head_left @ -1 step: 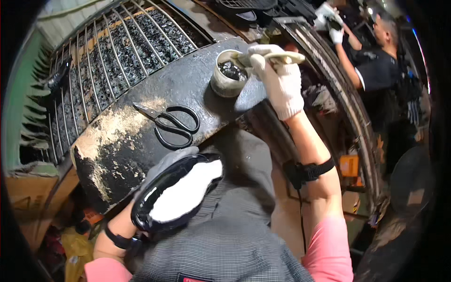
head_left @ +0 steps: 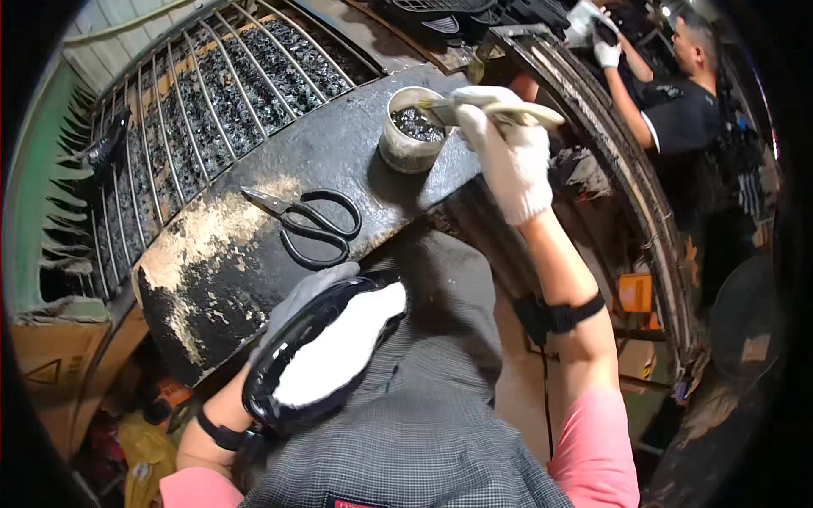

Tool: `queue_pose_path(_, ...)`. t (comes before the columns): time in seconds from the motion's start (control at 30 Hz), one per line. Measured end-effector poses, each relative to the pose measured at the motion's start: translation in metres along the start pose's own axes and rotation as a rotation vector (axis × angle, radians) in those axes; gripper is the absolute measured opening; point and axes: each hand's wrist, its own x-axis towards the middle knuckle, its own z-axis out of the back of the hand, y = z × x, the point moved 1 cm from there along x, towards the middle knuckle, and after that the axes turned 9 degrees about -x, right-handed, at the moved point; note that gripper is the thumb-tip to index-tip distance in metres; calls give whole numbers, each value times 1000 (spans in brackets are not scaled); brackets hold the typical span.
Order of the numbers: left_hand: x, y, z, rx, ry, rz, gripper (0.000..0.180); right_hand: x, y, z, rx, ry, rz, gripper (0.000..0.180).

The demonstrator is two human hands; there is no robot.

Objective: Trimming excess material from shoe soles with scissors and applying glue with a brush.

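Observation:
My left hand (head_left: 306,298), in a grey glove, holds a glossy black shoe (head_left: 337,349) against my lap. Its white underside faces up, and most of my fingers are hidden behind it. My right hand (head_left: 515,165), in a white glove, grips a brush (head_left: 535,113) with a pale handle. The brush's bristle end reaches over the rim of a round whitish pot (head_left: 408,156), which has dark, shiny contents. Left of the pot, black-handled scissors (head_left: 326,229) lie on the worn dark bench (head_left: 339,135), blades pointing away to the left.
Metal bars (head_left: 199,76) cover a bed of dark flakes beyond the bench at the left. A curved metal frame (head_left: 605,140) runs along the right side. Past it, a person (head_left: 690,110) in dark clothes and white gloves handles something. An orange box (head_left: 635,293) sits low at the right.
My right hand and the brush have shifted slightly right, drawing the bristles back toward the pot's rim. The shoe has moved a little to the right.

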Motion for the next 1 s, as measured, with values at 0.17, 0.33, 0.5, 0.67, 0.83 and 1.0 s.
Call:
queue_pose_path(0.17, 19, 15, -35, 116, -32, -51, 39, -65, 18, 39, 482, -198, -276, 19)
queue_pose_path(0.33, 55, 35, -80, 214, -42, -187, 45, -160, -28, 32, 1334, -315, -461, 12)
queue_pose_path(0.5, 58, 41, -105, 224, -117, -284, 53, -199, -36, 14, 1036, -358, -587, 9)
queue_pose_path(0.67, 61, 34, -113, 226, -188, -327, 58, -157, -72, 22, 624, -302, -637, 14)
queue_pose_path(0.83, 70, 29, -116, 163, -211, -411, 59, -172, -39, 29, 713, -189, -571, 13)
queue_pose_path(1.0, 89, 31, -115, 128, -208, -551, 64, -194, 31, 52, 686, -245, -497, 6)
